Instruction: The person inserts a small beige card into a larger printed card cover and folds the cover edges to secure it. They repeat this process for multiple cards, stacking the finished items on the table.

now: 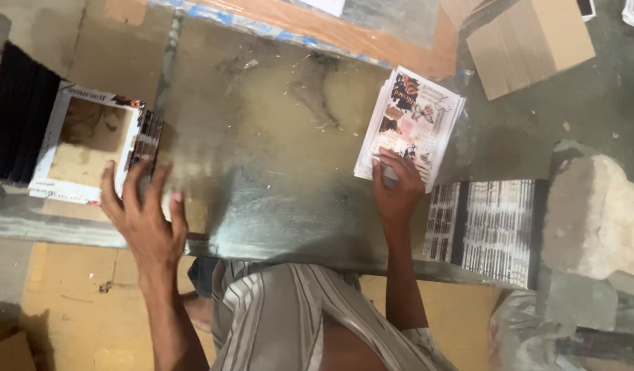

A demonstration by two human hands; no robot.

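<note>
Nearest, the left hand (144,218) lay open, fingers spread, at the near edge of the metal table (262,178), fingertips touching a white printed frame sheet (83,148) near the table's left edge. The right hand (397,189) pressed flat, fingers together, on the near end of a stack of printed cards (409,124). Beside it lay a striped printed stack (488,227). Farther off sat a cardboard box (529,41).

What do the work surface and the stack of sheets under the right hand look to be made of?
Work surface: apparently sheet metal, dull grey with a smeared sheen and scuffs. Stack of sheets: looks like printed paper or thin card, with white edges and thin fanned layers; the right hand has its fingers on it.
</note>
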